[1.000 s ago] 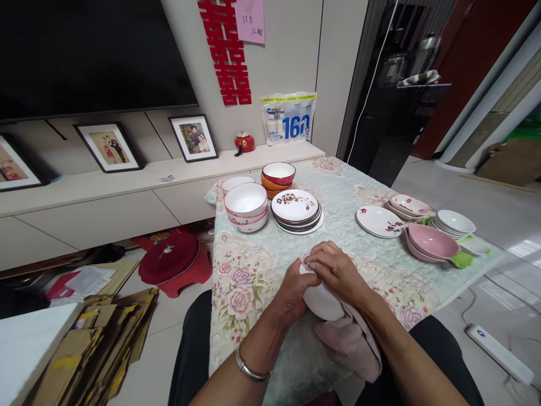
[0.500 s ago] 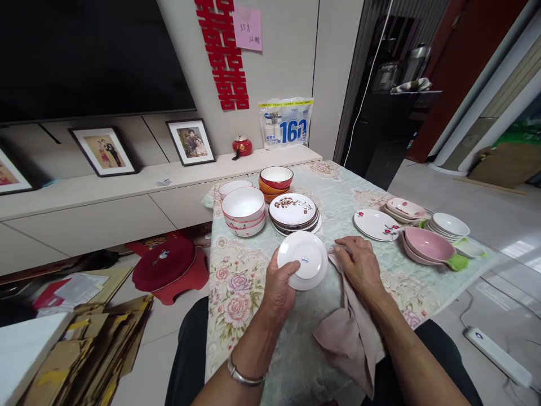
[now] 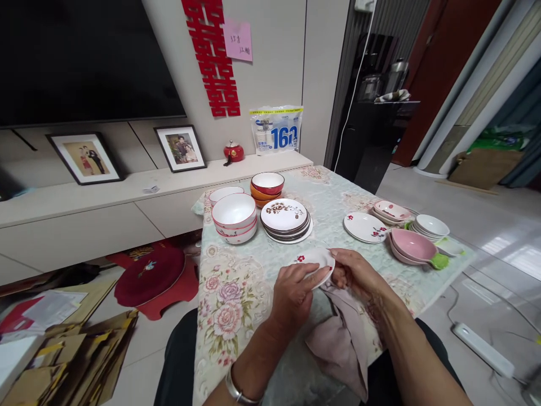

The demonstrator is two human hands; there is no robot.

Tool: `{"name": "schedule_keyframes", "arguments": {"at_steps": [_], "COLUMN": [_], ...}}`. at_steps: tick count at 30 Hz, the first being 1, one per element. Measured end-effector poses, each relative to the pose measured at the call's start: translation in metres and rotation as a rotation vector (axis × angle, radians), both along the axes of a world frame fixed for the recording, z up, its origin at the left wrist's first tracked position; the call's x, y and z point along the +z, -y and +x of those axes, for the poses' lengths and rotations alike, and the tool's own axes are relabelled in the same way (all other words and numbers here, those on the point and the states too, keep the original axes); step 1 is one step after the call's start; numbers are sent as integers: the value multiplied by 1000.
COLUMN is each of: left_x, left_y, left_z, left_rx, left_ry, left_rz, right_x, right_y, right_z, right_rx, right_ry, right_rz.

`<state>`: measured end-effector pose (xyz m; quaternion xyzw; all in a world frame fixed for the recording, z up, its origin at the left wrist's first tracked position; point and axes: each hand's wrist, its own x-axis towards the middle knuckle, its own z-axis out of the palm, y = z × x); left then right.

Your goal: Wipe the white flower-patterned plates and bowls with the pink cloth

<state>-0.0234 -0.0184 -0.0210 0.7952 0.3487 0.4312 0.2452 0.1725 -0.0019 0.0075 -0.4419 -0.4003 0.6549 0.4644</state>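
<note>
Above the near part of the table is a small white plate [image 3: 315,258] with red flowers, its patterned face up and tilted. My left hand [image 3: 296,287] is closed on it, the fingers lying across its face. At the plate's right edge is my right hand [image 3: 359,273], its fingers curled round the upper end of a dusty-pink cloth [image 3: 340,338] and touching the plate. The cloth hangs down towards my lap. Just beyond the small plate stands a stack of brown-flowered plates [image 3: 284,215].
White red-rimmed bowls [image 3: 234,213] and red and orange bowls [image 3: 267,185] stand stacked at the back left. To the right are flowered plates [image 3: 364,226], pink dishes [image 3: 413,246] and small white bowls [image 3: 431,225]. A red stool [image 3: 154,282] stands left of the table.
The small plate has turned from its plain underside to its flowered face. My left hand now lies over it, and my right hand has come in to its edge with the cloth.
</note>
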Motion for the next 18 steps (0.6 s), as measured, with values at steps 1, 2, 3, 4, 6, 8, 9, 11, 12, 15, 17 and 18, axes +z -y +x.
{"name": "schedule_keyframes", "arguments": {"at_steps": [1, 2, 3, 4, 6, 8, 9, 11, 12, 15, 17, 18], "left_x": [-1, 0, 0, 1, 1, 0, -1, -4, -5, -8, -7, -5], "left_y": [0, 0, 1, 1, 2, 3, 3, 3, 2, -1, -4, -6], "left_z": [0, -1, -1, -1, -1, 1, 2, 4, 5, 4, 3, 3], "left_rx": [11, 23, 35, 45, 49, 75, 109, 221, 281, 412, 446, 436], "left_ry": [-24, -42, -58, -74, -95, -80, -66, -31, -9, 147, 330, 437], "left_rz": [42, 76, 100, 119, 138, 144, 145, 139, 124, -26, -236, -373], "right_x": [1, 2, 3, 4, 4, 4, 4, 4, 4, 3, 0, -1], "right_y": [1, 1, 2, 2, 3, 2, 2, 0, 0, -3, -5, -6], "right_z": [0, -1, -2, -2, -4, -5, -4, -3, -2, 3, 6, 7], "right_rx": [3, 15, 32, 50, 74, 55, 28, -41, -76, -158, -191, -202], "right_ry": [-39, -67, -84, -93, -94, -72, -59, -43, -41, -43, -43, -44], "right_rz": [-19, -37, -50, -55, -51, -37, -31, -31, -34, -32, -23, -22]}}
